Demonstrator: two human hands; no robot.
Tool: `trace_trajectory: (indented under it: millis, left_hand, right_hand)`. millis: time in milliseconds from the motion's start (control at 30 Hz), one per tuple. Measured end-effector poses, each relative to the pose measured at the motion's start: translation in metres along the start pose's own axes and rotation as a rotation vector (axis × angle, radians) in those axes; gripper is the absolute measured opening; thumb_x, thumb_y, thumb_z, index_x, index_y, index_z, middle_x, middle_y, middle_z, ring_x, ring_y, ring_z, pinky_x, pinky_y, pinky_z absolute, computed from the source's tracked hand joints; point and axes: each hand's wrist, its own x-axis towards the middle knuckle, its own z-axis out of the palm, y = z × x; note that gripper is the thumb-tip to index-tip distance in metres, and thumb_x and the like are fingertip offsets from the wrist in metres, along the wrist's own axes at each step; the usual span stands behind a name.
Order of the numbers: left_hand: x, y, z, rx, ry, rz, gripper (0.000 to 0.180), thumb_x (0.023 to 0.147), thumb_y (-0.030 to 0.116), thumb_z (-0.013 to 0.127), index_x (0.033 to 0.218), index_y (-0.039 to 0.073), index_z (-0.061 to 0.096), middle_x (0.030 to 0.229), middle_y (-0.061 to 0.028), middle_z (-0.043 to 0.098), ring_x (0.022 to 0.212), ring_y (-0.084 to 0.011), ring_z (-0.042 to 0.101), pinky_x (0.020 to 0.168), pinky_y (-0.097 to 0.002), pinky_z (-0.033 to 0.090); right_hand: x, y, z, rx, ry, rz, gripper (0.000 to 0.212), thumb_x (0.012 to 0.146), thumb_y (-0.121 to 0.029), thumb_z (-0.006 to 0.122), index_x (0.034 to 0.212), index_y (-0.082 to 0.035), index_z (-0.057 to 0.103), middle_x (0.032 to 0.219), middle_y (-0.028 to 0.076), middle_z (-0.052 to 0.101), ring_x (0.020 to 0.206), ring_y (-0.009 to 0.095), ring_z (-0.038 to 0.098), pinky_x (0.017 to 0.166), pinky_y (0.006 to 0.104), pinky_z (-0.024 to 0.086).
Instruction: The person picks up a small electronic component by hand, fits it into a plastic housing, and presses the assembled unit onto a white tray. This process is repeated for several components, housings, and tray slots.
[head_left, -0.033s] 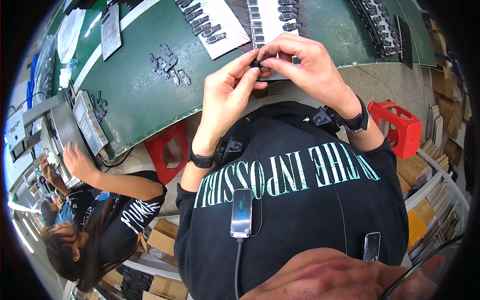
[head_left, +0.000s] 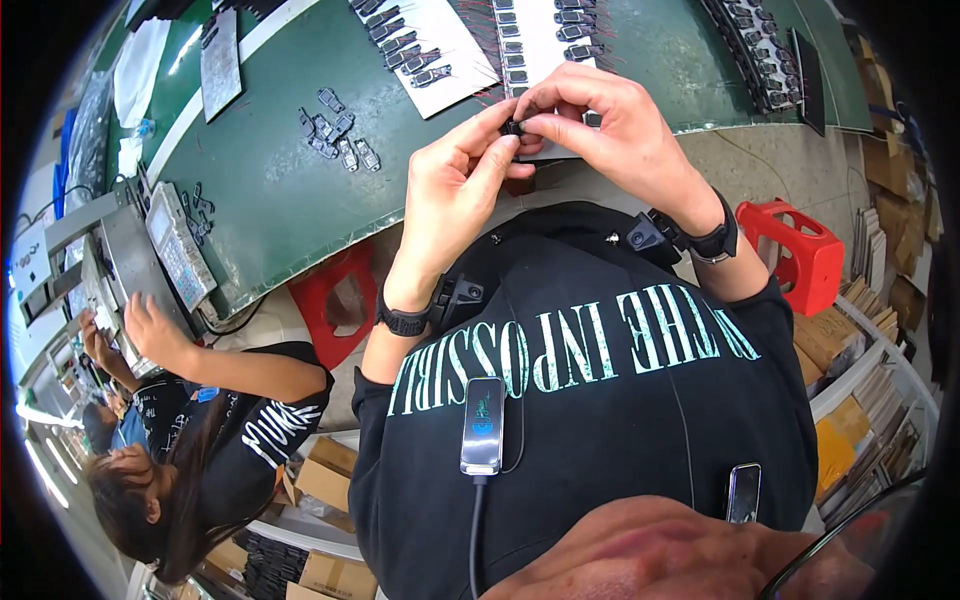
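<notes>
Both my hands meet over the near edge of the green table, fingertips close together. My left hand (head_left: 455,190) pinches a small black part (head_left: 512,128) between thumb and fingers. From the other side, the thumb and forefinger of my right hand (head_left: 605,120) close on the same part. Fingers cover most of it, so its exact kind cannot be made out. Just beyond my hands, a white board (head_left: 450,90) carries a row of small black modules (head_left: 432,76) with thin red wires. A second white strip with similar modules (head_left: 515,60) lies beside it, partly behind my right hand.
Several loose black-and-grey modules (head_left: 335,130) lie on the green table (head_left: 270,210) to the left. At the far right is a black tray of modules (head_left: 760,60). Red stools (head_left: 800,255) flank me. A co-worker's hand (head_left: 155,330) reaches toward equipment at the left.
</notes>
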Motion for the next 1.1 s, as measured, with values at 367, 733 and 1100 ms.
trace_trajectory:
  millis: [367,733,1100]
  left_hand:
    - [0.002,0.012,0.005,0.081,-0.001,-0.004,0.045,0.098,-0.004,0.053,0.142,-0.001,0.043,0.099,-0.0148,0.072,0.093,-0.0165,0.072,0.080,-0.0279,0.061]
    - [0.009,0.012,0.008,0.118,-0.017,-0.001,0.049,0.097,-0.001,0.053,0.144,0.005,0.045,0.092,-0.0129,0.074,0.087,-0.0166,0.073,0.077,-0.0300,0.060]
    - [0.005,0.011,0.020,0.399,-0.046,0.138,0.051,0.092,0.000,0.059,0.141,0.010,0.050,0.080,-0.0089,0.073,0.069,-0.0130,0.071,0.069,-0.0263,0.056]
  right_hand:
    - [0.010,0.014,-0.009,0.529,-0.253,0.261,0.016,0.097,-0.007,0.062,0.109,0.002,0.061,0.100,0.002,0.062,0.096,0.009,0.061,0.085,0.0254,0.053]
    - [0.004,0.017,-0.009,0.317,-0.260,0.221,0.017,0.097,-0.007,0.061,0.111,0.003,0.061,0.101,0.005,0.064,0.096,0.010,0.062,0.085,0.0258,0.052]
    - [-0.023,0.000,-0.009,0.009,-0.084,0.073,0.019,0.091,-0.002,0.065,0.109,0.003,0.061,0.092,0.007,0.066,0.087,0.013,0.065,0.077,0.0309,0.052]
